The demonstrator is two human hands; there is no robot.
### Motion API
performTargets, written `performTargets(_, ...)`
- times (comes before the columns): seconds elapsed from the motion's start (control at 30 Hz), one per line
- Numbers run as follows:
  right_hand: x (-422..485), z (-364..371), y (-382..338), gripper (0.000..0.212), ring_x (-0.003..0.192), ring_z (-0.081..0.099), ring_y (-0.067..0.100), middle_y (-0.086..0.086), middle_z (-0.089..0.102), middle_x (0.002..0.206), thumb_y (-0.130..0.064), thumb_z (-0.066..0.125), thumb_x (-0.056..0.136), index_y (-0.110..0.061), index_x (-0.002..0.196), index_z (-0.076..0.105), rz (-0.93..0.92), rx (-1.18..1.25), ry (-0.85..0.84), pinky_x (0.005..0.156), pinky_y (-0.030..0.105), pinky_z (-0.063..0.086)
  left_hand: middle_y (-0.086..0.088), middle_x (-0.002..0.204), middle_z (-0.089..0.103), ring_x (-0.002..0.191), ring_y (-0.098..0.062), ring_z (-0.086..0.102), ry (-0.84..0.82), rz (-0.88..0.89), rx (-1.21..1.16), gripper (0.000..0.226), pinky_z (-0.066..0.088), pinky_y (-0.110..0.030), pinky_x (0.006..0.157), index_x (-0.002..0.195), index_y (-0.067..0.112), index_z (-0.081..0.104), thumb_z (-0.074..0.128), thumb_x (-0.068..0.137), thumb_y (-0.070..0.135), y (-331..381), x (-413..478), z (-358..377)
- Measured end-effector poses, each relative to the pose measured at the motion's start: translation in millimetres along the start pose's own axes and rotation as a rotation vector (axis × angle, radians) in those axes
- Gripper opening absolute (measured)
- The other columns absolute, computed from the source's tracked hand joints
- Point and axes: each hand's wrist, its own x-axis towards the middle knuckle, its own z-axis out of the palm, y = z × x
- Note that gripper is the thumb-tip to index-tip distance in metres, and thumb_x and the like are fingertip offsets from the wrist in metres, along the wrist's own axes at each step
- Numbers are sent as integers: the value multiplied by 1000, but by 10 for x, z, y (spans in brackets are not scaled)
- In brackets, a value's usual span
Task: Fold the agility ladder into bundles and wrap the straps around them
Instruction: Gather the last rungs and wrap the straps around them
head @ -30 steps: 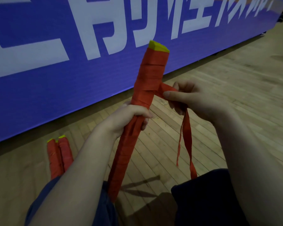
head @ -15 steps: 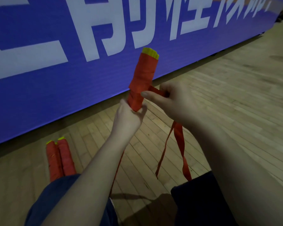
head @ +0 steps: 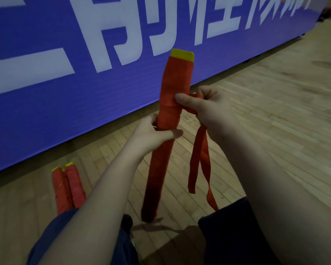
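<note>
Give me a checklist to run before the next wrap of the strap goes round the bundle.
1. Left hand grips the bundle at mid-length: ok.
2. Right hand pinches the strap beside the bundle: ok.
3. Bundle held roughly upright, yellow end on top: ok.
4. Loose strap tails hang free, untangled: ok.
5. Earlier turns tight: cannot tell.
6. Finished bundles lie apart on the floor: ok.

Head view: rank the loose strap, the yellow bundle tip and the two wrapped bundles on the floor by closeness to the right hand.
1. Loose strap: pinched in the right hand, hanging below.
2. Yellow bundle tip: above, slightly left.
3. Wrapped bundles on the floor: far left, by the knee.
</note>
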Motion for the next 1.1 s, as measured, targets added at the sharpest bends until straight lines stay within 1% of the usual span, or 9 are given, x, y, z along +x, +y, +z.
performTargets(0.1,-21,-93,-52,51,37,33,5,1,30,52,3,70,82,-14,58,28,-25,122,-170,41,15,30,5,95,73,95,-15,69,-187,72,-221,52,54,-39,90,101,23,71,89,54,35,-21,-13,-88)
performTargets(0.27,-3,-145,-7,50,46,33,13,2,34,52,-8,76,76,-20,53,33,53,216,-420,48,24,23,4,101,72,100,-14,67,-570,94,-305,41,51,-36,90,100,25,72,81,60,24,-105,-74,9)
performTargets(0.37,-28,-183,-57,48,40,36,9,-2,35,47,-3,71,78,-16,54,32,76,279,-459,45,20,27,-4,105,72,100,-20,68,-750,104,-427,46,53,-37,88,104,26,73,88,61,25,-141,-78,5)
performTargets(0.53,-68,-256,-180,39,31,40,0,-4,40,42,2,60,79,-14,63,28,36,454,-427,34,10,33,3,102,74,97,-13,69,-867,84,-439,52,53,-25,83,108,28,74,90,59,36,-145,-101,20)
performTargets(0.73,6,-367,-126,45,37,33,4,9,45,64,-21,68,80,-14,61,28,50,158,-293,33,20,14,-1,116,71,107,-21,68,-620,83,-369,33,53,-29,85,111,16,66,71,78,22,-139,-60,34)
performTargets(0.83,1,-390,-84,45,34,33,7,4,53,52,-31,66,84,-12,57,35,46,-79,-243,33,20,22,-4,114,72,103,-22,70,-479,87,-243,22,54,-27,79,108,11,66,68,87,17,-133,-53,38)
performTargets(0.93,-10,-409,-81,34,39,47,12,7,72,68,-41,69,76,-20,54,54,49,-236,-242,40,22,34,-5,103,75,93,-18,72,-328,79,-184,29,55,-31,80,105,9,68,79,79,19,-138,-25,-3)
performTargets(1.0,-20,-416,-105,26,45,50,17,11,73,74,-42,72,71,-21,59,63,65,-304,-299,46,27,38,-3,93,76,85,-16,72,-227,77,-175,40,54,-35,84,99,11,70,83,66,28,-137,-16,-47)
performTargets(1.1,-15,-423,-102,16,49,54,20,13,72,74,-33,76,74,-22,63,69,85,-303,-333,50,29,43,1,78,74,75,-11,69,-97,82,-130,30,52,-29,74,84,18,69,87,64,31,-142,21,-116)
